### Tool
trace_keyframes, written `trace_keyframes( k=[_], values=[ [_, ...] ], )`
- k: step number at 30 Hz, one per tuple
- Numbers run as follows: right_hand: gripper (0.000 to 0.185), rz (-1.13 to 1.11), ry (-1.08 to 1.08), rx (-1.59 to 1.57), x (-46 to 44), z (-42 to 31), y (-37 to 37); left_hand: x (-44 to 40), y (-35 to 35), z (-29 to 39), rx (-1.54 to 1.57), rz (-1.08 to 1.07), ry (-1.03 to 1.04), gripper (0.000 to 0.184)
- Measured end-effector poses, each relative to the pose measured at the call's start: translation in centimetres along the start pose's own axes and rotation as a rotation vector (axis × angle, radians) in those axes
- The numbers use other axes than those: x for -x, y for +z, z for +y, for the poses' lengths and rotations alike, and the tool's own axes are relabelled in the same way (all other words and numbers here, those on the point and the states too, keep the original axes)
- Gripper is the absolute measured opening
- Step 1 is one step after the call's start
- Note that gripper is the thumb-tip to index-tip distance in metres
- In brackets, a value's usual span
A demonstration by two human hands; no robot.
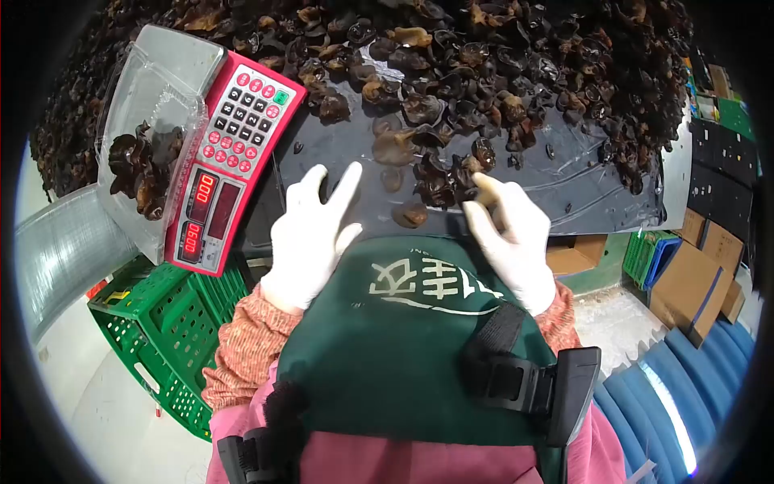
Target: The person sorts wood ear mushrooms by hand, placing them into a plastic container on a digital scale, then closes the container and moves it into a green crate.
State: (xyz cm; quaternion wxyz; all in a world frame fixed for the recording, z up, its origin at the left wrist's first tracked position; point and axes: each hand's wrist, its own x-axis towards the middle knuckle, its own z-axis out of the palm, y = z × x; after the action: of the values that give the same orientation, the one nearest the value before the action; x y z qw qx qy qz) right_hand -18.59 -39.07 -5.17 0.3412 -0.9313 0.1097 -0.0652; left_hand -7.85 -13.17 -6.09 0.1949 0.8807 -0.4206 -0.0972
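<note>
Both my hands wear white gloves. My left hand [310, 230] is over the dark sheet [322, 149], right of the red scale [234, 153], its fingers spread and nothing in them. The thumb and forefinger of my right hand [512, 234] curl toward each other beside a small cluster of dark mushroom pieces [435, 181]; whether a piece is between the fingertips is hard to make out. A loose brown piece [409, 214] lies near the table's front edge. On the scale sits a clear plastic tray [149, 101] with several dark pieces inside.
A large heap of dark mushroom pieces [564, 64] covers the back of the table. Green crates [173, 331] stand below at the left. Cardboard boxes [689, 282] and a blue-green crate [649, 256] are on the right, above blue ribbed material [685, 395].
</note>
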Motion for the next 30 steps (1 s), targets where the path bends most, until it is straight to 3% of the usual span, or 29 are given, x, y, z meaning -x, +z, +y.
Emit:
trace_keyframes(
  k=[3, 5, 7, 9, 11, 13, 15, 20, 24, 30],
  values=[
    [0.051, -0.005, -0.134, 0.182, -1.7, -1.4, 2.9, -0.3, 0.9, 0.0, -0.018, 0.043, -0.068, 0.035],
    [0.038, -0.053, -0.168, 0.245, -2.3, -1.1, 4.3, -0.4, 2.0, -1.1, 0.048, 0.168, -0.013, 0.034],
    [0.027, 0.027, -0.22, 0.163, -2.3, -0.4, 4.4, -0.3, 3.6, -3.5, 0.137, 0.161, 0.017, 0.027],
    [0.021, 0.108, -0.172, -0.017, -2.5, -0.8, 2.1, -0.9, 3.7, -4.1, 0.242, 0.185, 0.009, 0.021],
    [0.023, 0.086, 0.11, -0.203, -2.0, -0.3, -1.5, -2.4, 1.6, -3.1, 0.351, 0.231, -0.034, 0.02],
    [0.021, 0.219, 0.304, -0.419, -0.9, 2.3, -3.2, -4.1, 0.9, -2.6, 0.404, 0.239, -0.04, 0.02],
    [0.019, 0.222, 0.396, -0.391, -0.2, 4.3, -4.3, -5.6, 1.7, -2.5, 0.428, 0.213, -0.029, 0.021],
    [0.019, 0.012, 0.257, -0.041, 0.4, 2.4, -3.6, -7.7, 4.2, -2.6, 0.432, 0.118, -0.032, 0.023],
    [0.058, -0.037, 0.166, 0.235, 0.6, 1.2, -0.7, -7.4, 4.6, -2.4, 0.464, 0.09, -0.06, 0.024],
    [0.021, 0.055, 0.139, 0.109, 0.2, 3.2, 0.3, -6.1, 3.8, -2.4, 0.541, 0.102, -0.123, 0.026]
  ],
)
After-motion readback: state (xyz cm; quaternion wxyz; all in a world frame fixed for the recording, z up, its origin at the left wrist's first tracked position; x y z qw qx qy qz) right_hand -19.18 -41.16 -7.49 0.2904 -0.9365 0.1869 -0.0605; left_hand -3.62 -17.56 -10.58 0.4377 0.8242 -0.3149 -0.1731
